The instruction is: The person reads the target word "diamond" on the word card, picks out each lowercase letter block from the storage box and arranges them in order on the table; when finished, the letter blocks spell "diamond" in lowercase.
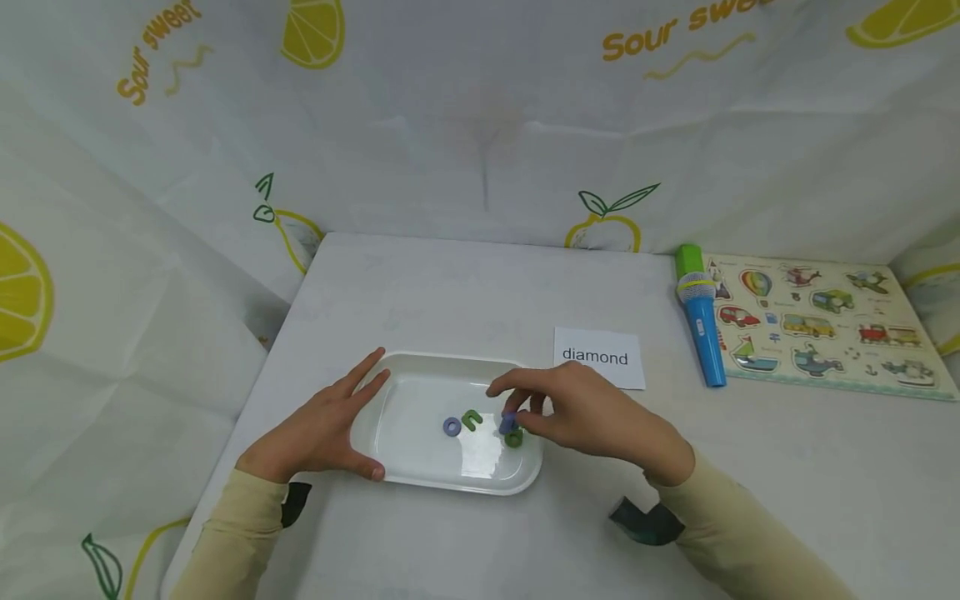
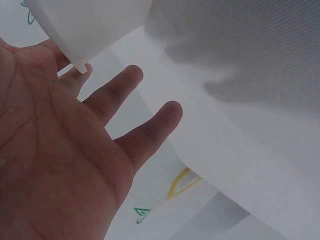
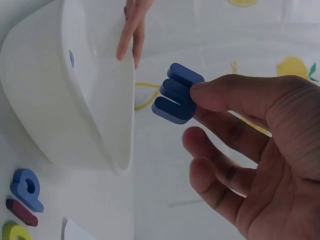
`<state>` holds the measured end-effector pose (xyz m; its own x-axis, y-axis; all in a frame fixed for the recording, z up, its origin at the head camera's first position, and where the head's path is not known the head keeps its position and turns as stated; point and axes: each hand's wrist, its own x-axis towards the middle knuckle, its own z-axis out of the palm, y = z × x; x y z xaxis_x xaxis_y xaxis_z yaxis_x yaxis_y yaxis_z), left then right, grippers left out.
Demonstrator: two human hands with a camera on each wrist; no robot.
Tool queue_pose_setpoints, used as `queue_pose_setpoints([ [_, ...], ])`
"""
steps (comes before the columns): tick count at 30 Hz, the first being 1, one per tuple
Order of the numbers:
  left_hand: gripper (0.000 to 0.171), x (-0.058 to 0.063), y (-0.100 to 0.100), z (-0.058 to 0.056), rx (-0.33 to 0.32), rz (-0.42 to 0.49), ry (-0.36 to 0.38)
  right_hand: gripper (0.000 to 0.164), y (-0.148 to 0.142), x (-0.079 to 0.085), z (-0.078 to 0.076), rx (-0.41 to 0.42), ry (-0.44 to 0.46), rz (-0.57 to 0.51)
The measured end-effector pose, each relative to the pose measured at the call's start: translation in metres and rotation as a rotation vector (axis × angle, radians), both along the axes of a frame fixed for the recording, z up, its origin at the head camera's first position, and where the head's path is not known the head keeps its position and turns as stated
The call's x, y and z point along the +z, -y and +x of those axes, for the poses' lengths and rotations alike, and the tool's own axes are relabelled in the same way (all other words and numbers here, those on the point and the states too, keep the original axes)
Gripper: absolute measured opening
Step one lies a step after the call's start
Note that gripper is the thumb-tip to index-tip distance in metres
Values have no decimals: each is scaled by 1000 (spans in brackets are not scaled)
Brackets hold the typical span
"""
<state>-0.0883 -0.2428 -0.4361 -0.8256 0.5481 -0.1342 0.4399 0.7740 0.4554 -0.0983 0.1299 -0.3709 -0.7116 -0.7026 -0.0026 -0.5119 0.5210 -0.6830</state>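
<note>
My right hand (image 1: pixel 577 408) is over the right end of a white tray (image 1: pixel 420 483). Between thumb and index finger it pinches a blue letter m (image 3: pixel 177 95), tilted in the right wrist view. My left hand (image 1: pixel 318 429), fingers spread, rests against the tray's left end, its thumb near the front rim. In the left wrist view the left palm (image 2: pixel 60 135) faces the camera beside the tray's corner (image 2: pixel 95 30). Inside the tray lie a purple-blue letter o (image 1: pixel 452 427), a green letter n (image 1: pixel 472 419) and a green piece (image 1: pixel 513 438), partly covered by my right hand.
A card reading "diamond" (image 1: pixel 597 358) lies behind the right hand. Blue (image 3: pixel 27 189), dark red (image 3: pixel 22 212) and yellow (image 3: pixel 16 232) letters lie outside the tray. A blue toy microphone (image 1: pixel 705 333), green block (image 1: pixel 688 260) and picture puzzle board (image 1: pixel 825 325) are at the right.
</note>
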Motion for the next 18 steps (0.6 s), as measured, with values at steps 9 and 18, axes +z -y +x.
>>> queue_pose_setpoints([
  [9, 134, -1, 1, 0, 9, 1, 6, 37, -42, 3, -2, -73, 31, -36],
  [18, 134, -2, 1, 0, 9, 5, 17, 32, -86, -13, 0, -230, 41, 95],
])
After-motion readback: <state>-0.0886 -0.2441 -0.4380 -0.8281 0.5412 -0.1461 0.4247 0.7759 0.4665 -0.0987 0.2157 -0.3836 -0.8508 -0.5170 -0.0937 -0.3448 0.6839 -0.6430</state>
